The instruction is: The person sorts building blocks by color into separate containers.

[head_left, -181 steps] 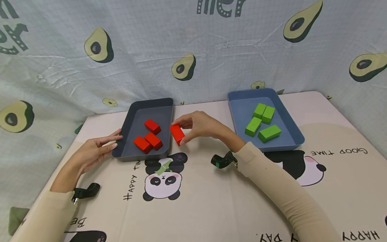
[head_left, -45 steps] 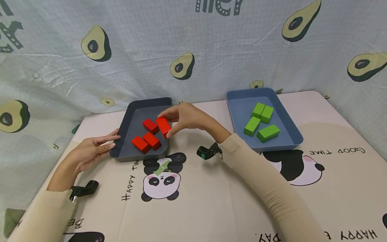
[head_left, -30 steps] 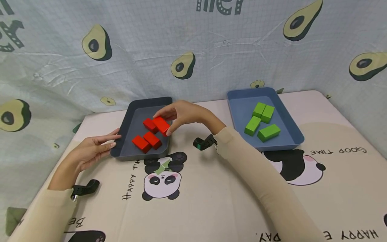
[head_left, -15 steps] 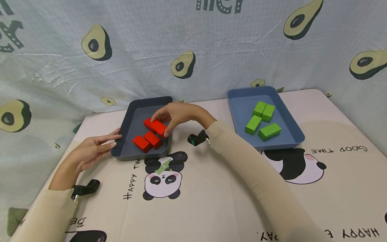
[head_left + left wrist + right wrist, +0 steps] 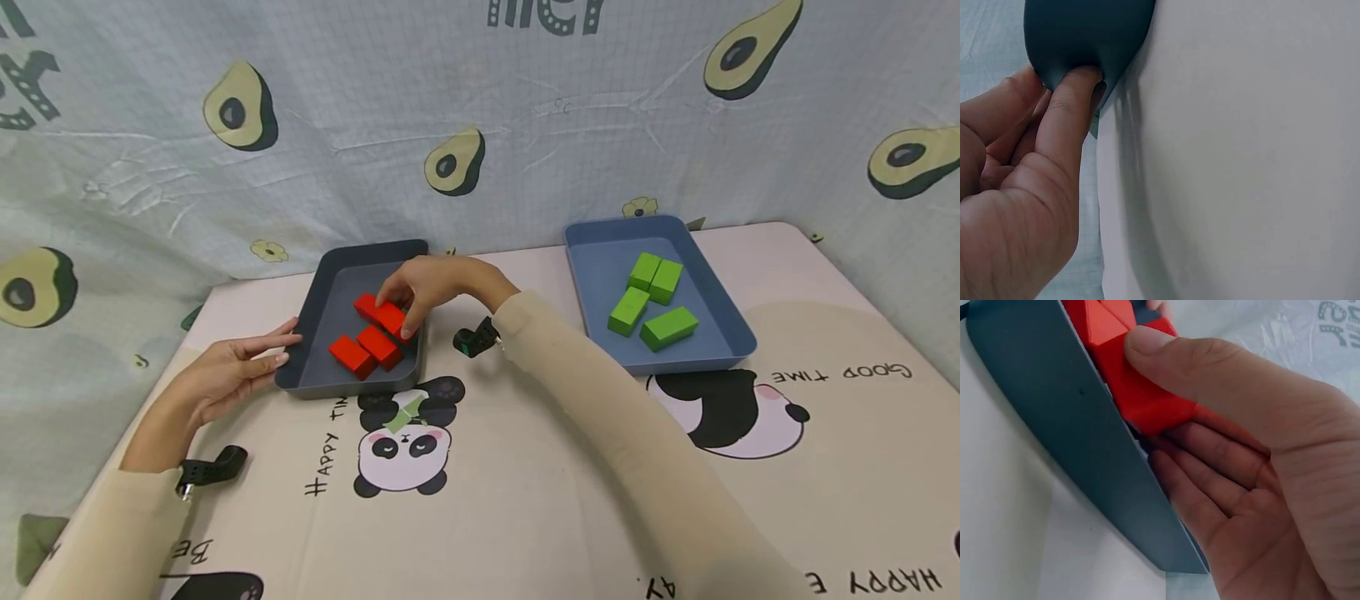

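My right hand pinches a red block between thumb and fingers, low inside the dark grey tray. In the right wrist view the thumb lies on the near face of this block, just over the tray wall. Beside it are other red blocks, one touching or nearly touching its far end. My left hand rests with fairly straight fingertips against the left side of that tray. The left wrist view shows the fingertips on the tray's outer wall.
A blue tray with several green blocks stands at the right on the panda-print tablecloth. An avocado-print curtain hangs behind the table. The table's left edge runs near my left forearm.
My right hand has carried the red block from beside the dark grey tray, leftward over its wall and down among the other red blocks. My left hand has stayed at the tray's side.
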The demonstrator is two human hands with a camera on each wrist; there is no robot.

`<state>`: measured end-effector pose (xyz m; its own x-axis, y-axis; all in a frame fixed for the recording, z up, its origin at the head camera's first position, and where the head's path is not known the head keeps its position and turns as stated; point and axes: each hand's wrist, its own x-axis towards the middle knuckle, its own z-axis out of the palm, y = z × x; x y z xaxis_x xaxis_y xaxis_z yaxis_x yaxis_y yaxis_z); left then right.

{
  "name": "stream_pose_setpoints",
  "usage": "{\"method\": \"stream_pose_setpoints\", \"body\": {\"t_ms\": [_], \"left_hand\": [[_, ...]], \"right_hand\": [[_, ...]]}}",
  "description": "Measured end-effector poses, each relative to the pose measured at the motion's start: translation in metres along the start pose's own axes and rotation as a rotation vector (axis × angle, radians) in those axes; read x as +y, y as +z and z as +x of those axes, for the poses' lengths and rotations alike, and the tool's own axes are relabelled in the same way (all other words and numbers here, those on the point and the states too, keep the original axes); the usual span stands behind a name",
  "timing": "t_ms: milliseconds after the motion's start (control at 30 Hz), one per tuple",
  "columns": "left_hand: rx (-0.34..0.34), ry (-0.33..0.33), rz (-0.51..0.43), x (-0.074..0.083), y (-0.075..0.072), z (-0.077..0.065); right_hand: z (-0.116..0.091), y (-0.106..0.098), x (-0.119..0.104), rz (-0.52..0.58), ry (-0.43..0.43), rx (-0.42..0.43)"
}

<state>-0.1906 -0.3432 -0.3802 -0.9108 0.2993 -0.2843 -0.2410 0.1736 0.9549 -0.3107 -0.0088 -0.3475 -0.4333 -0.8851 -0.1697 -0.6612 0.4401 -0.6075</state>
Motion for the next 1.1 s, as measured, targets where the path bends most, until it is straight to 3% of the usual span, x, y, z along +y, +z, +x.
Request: {"method": "stream_pose_setpoints", "body": {"t_ms": [400, 700, 800, 900, 1000, 1100], "left_hand": [[-0.001, -0.012, 0.013, 0.002, 0.0, 0.001], [-0.018, -0.007, 0.026, 0.003, 0.0, 0.007], [-0.014, -0.014, 0.049, 0.003, 0.0, 0.008], [0.0, -0.04, 0.149, 0.005, 0.003, 0.005], [0.02, -0.025, 0.35, 0.011, 0.009, -0.003], [0.048, 0.099, 0.602, 0.019, 0.015, -0.015]], "right_hand": [[0.005, 0.001, 0.004, 0.035, 0.005, 0.021], [-0.012, 0.0, 0.006, -0.004, -0.041, 0.079], [-0.032, -0.004, 0.002, -0.046, -0.042, 0.106], [-0.065, -0.009, -0.005, -0.143, -0.017, 0.14], [-0.112, -0.013, -0.01, -0.254, 0.01, 0.212], [-0.167, -0.015, -0.01, -0.349, -0.002, 0.345]]}}
